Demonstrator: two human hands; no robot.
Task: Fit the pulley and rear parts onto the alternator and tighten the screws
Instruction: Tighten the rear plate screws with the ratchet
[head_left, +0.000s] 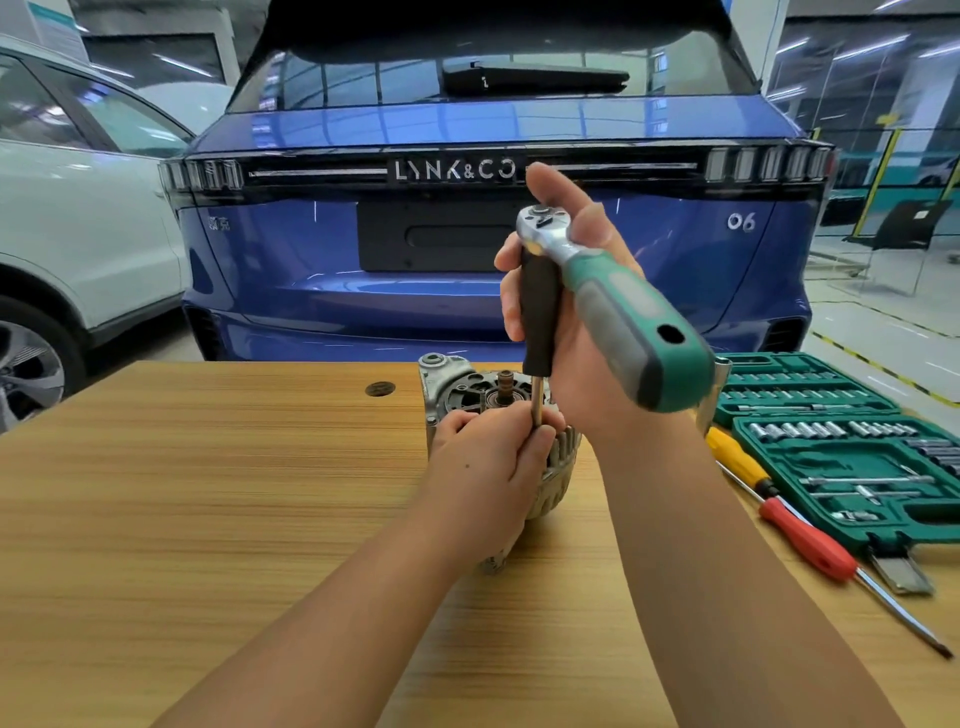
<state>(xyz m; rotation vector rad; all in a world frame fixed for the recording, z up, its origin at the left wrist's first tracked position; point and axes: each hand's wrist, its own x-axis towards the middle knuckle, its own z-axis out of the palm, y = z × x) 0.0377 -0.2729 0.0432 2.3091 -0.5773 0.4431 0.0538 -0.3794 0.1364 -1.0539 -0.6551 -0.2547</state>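
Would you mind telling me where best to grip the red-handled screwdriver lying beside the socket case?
Probably the red handle, taken from above: the screwdriver lies flat on the table, handle thick and unobstructed, thin shaft pointing toward the near right.

Open wooden table left of the alternator, passable there, right side crowded by green socket case and two screwdrivers, blue car closing off the far edge, ratchet overhead.
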